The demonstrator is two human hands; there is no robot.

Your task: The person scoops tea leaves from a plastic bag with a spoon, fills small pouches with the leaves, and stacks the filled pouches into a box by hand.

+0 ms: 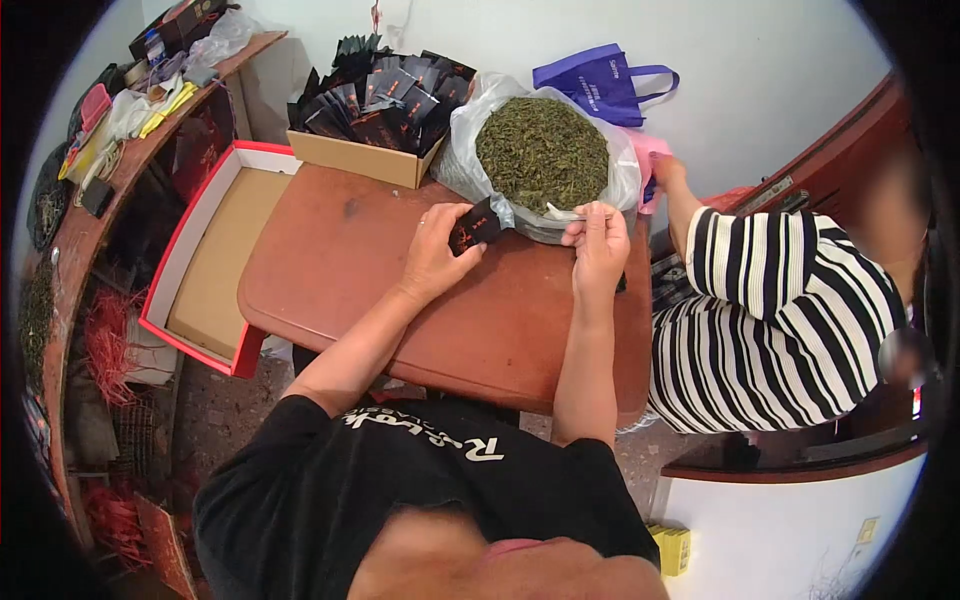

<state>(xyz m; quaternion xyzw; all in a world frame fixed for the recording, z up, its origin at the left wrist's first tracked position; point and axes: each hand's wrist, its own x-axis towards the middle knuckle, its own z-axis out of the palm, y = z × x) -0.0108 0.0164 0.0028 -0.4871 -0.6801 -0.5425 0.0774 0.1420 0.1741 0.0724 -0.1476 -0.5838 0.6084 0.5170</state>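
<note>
My left hand is closed around a small black packet with orange print, its top tilted toward the bag. Dried green tea leaves fill a large clear plastic bag with its top spread wide. At the bag's near right rim, my right hand pinches a thin, pale spoon-like tool; its far end lies by the leaves. Whether the tool carries any leaves is too small to tell. Behind my left hand, a cardboard box holds many similar black packets.
The brown table has rounded corners. A red-rimmed box lid leans at its left. A blue bag lies behind the leaves. On the right, a person in a striped top reaches toward a pink bag. Cluttered shelving stands left.
</note>
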